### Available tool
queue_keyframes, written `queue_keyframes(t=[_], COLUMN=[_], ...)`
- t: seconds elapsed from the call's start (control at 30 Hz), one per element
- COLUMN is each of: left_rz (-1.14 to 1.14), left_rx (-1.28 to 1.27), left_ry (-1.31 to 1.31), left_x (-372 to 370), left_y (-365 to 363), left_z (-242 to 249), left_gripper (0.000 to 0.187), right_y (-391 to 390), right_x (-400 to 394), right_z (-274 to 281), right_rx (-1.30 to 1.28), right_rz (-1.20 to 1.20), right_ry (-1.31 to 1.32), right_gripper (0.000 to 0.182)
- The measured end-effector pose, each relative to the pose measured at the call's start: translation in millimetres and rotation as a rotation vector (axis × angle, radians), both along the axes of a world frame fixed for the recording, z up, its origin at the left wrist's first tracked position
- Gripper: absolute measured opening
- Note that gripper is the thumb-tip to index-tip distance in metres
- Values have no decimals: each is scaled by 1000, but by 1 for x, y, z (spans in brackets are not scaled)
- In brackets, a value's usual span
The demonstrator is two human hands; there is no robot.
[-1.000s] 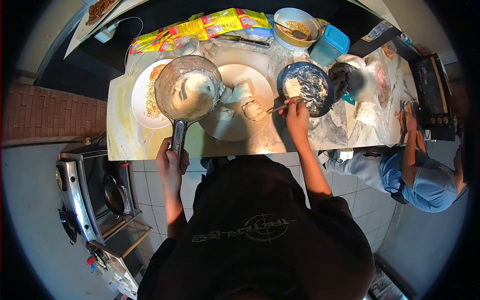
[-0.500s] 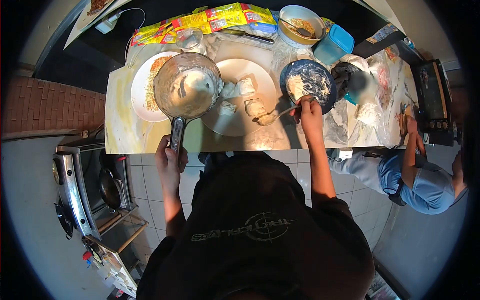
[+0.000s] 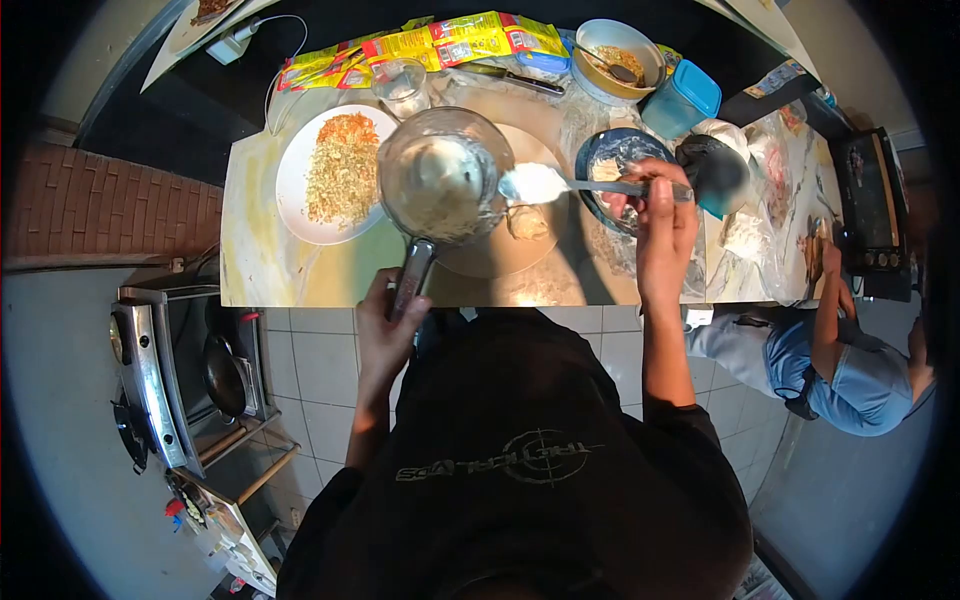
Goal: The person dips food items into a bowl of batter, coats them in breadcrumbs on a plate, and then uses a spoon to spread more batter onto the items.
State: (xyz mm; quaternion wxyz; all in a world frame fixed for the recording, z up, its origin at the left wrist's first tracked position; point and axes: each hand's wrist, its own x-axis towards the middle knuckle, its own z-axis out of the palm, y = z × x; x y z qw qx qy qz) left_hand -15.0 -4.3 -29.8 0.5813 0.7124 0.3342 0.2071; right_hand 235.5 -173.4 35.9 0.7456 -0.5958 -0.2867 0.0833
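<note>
My left hand [image 3: 393,312] is closed around the handle of a saucepan [image 3: 430,215], held tilted over the large plate [image 3: 470,265]. Pale, wet batter coats the pan's inside. My right hand [image 3: 665,225] grips a spoon [image 3: 610,186] by its handle. The spoon's bowl, bright with white batter, is beside the pan's right rim, above the plate. A coated, lumpy food piece [image 3: 527,222] lies on that plate; the pan and spoon hide the others. Behind my right hand is a dark blue plate [image 3: 585,165] smeared with white, its contents partly covered.
A white plate [image 3: 290,205] of chopped orange and pale bits stands left. Behind are a glass cup [image 3: 402,85], yellow packets [image 3: 440,45], a knife [image 3: 535,83], a bowl [image 3: 590,75] with a spoon, and a blue container [image 3: 680,100]. Another person [image 3: 840,370] works at the right.
The saucepan has moved right, over part of the plate. My right hand has raised the spoon from the food piece to beside the pan's rim, now holding it level with white batter.
</note>
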Motion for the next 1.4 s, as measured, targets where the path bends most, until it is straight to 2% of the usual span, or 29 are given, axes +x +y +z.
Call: queue_keyframes(t=[0.07,0.1,0.17,0.23,0.3,0.33,0.43,0.47,0.53,0.57,0.63,0.67,0.7,0.8,0.9,0.97,1.03,1.1,1.17,1.27,1.33,1.4], left_rz=[-26,-53,-51,-96,-99,-127,-173,-165,-151,-132,-110,-103,-95,-119,-103,-120,-118,-130,-117,-134,-111,-89], left_rx=[-13,-24,-85,-86,-122,-90,-8,-25,-38,-29,-17,-23,-29,-4,-88,-66,-127,-162,-143,-21,18,46], left_ry=[-6,-9,-54,-95,-126,-139,-147,-185,-226,-233,-241,-271,-301,-303,-308,-313,-344,-322,-265,-132,-155,-178], left_x=[7,9,11,15,15,15,14,16,19,19,20,22,23,26,37,41,44,48,49,49,47,44], left_y=[-5,-6,-6,-8,-5,-4,0,-1,2,4,5,5,5,6,-1,-3,-7,-7,-11,-8,-7,-5], left_z=[2,2,-4,1,-6,-9,-19,-19,-20,-23,-28,-29,-30,-37,-31,-32,-28,-24,-25,-31,-32,-33], left_gripper=[29,29,32,37,42,43,46,48,50,51,53,53,54,53,55,56,55,57,57,58,57,56], right_y=[5,7,14,19,24,26,34,34,33,29,19,16,14,10,18,23,29,30,33,42,47,45], right_x=[-6,-4,3,1,2,2,7,5,-2,-6,-13,-10,-11,-15,-31,-32,-24,-19,-25,-38,-39,-32], right_z=[7,7,6,15,23,29,28,24,12,16,30,31,37,48,45,27,11,19,33,33,17,3], right_rx=[-154,-153,-291,-332,-362,-387,-426,-424,-338,-335,-434,-401,-397,-345,-225,-212,-344,-400,-311,-257,-255,-288], right_rz=[30,31,152,213,242,228,238,236,429,429,478,445,445,249,301,289,256,203,51,69,133,91], right_ry=[-150,-154,-814,-846,-1091,-1120,-1186,-1189,-1150,-1153,-1146,-1151,-1154,-1137,-994,-1022,-1038,-1067,-1072,-1006,-905,-893], right_gripper=[22,22,21,23,34,40,43,43,46,46,45,38,38,32,33,33,32,32,31,32,28,25])
